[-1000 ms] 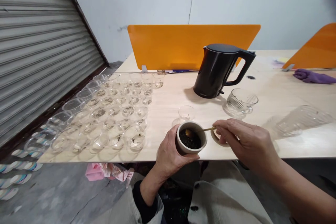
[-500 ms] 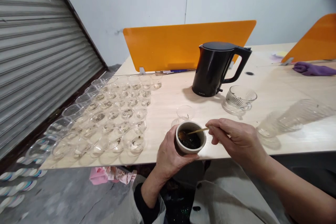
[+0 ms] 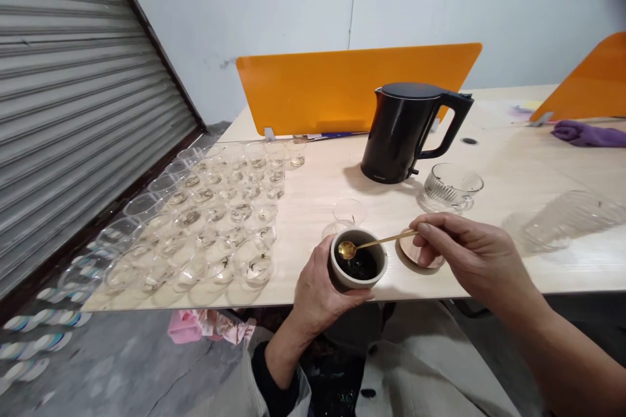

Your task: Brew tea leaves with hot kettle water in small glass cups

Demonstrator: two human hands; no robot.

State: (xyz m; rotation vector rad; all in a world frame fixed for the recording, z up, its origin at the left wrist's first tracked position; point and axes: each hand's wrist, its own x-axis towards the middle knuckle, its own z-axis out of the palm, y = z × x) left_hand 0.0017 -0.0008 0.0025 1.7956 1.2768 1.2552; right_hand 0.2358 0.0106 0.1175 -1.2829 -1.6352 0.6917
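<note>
My left hand [image 3: 317, 290] is wrapped round a small beige jar [image 3: 358, 265] of dark tea leaves, held at the table's front edge. My right hand [image 3: 464, 254] pinches the handle of a thin gold spoon [image 3: 372, 244]; its bowl sits just above the jar's left rim. A round lid [image 3: 421, 254] lies on the table under my right fingers. A small empty glass cup [image 3: 346, 212] stands just behind the jar.
Several rows of small clear glass cups [image 3: 210, 221], some with leaves in them, cover the table's left part. A black kettle [image 3: 408, 131] stands behind, with a ribbed glass pitcher [image 3: 452, 186] beside it. Another glass vessel [image 3: 562, 221] stands right. Orange dividers [image 3: 357, 88] and a purple cloth [image 3: 589, 134] lie farther back.
The spoon has risen out of the leaves to the jar's rim, and my right hand has drawn back to the right. My left hand keeps its hold on the jar.
</note>
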